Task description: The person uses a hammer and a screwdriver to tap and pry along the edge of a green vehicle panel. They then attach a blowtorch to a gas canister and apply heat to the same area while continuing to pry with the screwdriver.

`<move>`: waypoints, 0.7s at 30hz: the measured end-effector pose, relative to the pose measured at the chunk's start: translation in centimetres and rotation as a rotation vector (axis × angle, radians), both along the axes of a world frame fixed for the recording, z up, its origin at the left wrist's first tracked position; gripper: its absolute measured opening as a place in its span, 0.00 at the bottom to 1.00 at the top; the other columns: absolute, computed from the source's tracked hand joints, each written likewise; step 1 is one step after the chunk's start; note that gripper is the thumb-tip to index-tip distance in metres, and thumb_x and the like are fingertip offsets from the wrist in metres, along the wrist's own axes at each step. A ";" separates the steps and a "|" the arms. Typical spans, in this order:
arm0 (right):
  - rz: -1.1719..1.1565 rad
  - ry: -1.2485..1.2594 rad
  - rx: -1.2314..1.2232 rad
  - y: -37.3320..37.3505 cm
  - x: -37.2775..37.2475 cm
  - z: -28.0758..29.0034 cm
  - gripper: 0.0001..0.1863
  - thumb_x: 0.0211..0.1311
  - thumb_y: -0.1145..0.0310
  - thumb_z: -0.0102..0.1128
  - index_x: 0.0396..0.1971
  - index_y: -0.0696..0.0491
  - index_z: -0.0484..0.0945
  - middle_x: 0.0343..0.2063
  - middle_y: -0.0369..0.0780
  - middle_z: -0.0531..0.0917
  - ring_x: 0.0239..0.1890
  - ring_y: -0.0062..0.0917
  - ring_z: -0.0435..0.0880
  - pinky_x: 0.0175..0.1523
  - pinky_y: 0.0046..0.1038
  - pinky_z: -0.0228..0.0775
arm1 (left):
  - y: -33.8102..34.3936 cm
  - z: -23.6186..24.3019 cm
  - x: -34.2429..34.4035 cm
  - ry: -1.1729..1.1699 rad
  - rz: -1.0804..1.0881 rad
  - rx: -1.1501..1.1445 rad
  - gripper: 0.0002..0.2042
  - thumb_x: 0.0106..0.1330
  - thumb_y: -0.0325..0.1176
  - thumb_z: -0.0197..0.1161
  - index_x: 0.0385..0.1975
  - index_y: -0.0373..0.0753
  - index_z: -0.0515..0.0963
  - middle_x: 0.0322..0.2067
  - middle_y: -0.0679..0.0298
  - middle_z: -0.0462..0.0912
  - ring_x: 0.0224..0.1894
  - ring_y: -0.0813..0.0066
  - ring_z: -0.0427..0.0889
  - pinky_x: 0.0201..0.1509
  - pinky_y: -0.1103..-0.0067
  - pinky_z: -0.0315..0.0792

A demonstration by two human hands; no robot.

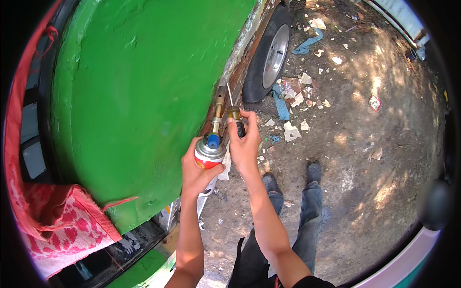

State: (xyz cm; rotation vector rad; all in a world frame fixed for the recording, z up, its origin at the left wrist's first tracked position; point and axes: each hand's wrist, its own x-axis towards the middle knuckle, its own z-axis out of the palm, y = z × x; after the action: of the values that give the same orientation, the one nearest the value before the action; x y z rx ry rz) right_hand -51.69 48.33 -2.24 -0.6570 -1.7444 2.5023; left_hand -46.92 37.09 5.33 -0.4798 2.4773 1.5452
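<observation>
My left hand (193, 169) is closed round the can of a gas blowtorch (210, 152), a red and white canister with a blue knob and a brass burner tube pointing away from me. Beside it, my right hand (246, 144) grips a screwdriver (234, 113) with an amber and black handle. The screwdriver's metal shaft points up and away, its tip close to the scraped, rusty edge (240, 60) of a green vehicle panel (139, 96). The burner's end also lies near that edge. Whether a flame burns cannot be made out.
A tyre with a silver wheel (277, 55) stands just beyond my hands. Paint flakes (291, 131) and blue rags (280, 103) litter the dirt ground. A pink patterned cloth (72, 223) hangs at the left. Part of another vehicle (408, 261) curves in at the lower right.
</observation>
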 end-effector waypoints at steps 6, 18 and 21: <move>0.059 -0.004 0.194 1.3 -0.8 2.1 0.15 0.70 0.69 0.62 0.51 0.57 0.71 0.25 0.44 0.81 0.22 0.25 0.79 0.30 0.29 0.71 | 0.1 0.5 0.0 -0.033 0.022 0.016 0.29 0.41 0.24 0.75 0.48 0.35 0.76 0.37 0.65 0.85 0.40 0.78 0.83 0.49 0.78 0.77; 0.165 0.014 0.193 1.4 1.3 2.0 0.16 0.71 0.71 0.60 0.53 0.58 0.69 0.30 0.50 0.85 0.29 0.33 0.89 0.35 0.32 0.76 | 0.3 0.4 0.0 -0.007 0.007 0.014 0.28 0.42 0.24 0.75 0.48 0.35 0.77 0.37 0.65 0.85 0.39 0.79 0.83 0.47 0.79 0.77; 0.116 0.028 0.199 1.5 0.3 1.3 0.16 0.72 0.70 0.60 0.53 0.57 0.69 0.29 0.49 0.85 0.26 0.29 0.86 0.34 0.31 0.75 | 0.5 0.7 0.0 -0.018 -0.003 -0.002 0.28 0.42 0.24 0.74 0.48 0.35 0.77 0.37 0.65 0.85 0.39 0.79 0.83 0.47 0.79 0.77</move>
State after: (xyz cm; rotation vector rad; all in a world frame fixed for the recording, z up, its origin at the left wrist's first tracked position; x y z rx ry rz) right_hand -51.34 49.78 -0.96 -0.5188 -2.0413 2.3500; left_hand -46.94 37.62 6.03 -0.4876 2.4652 1.5315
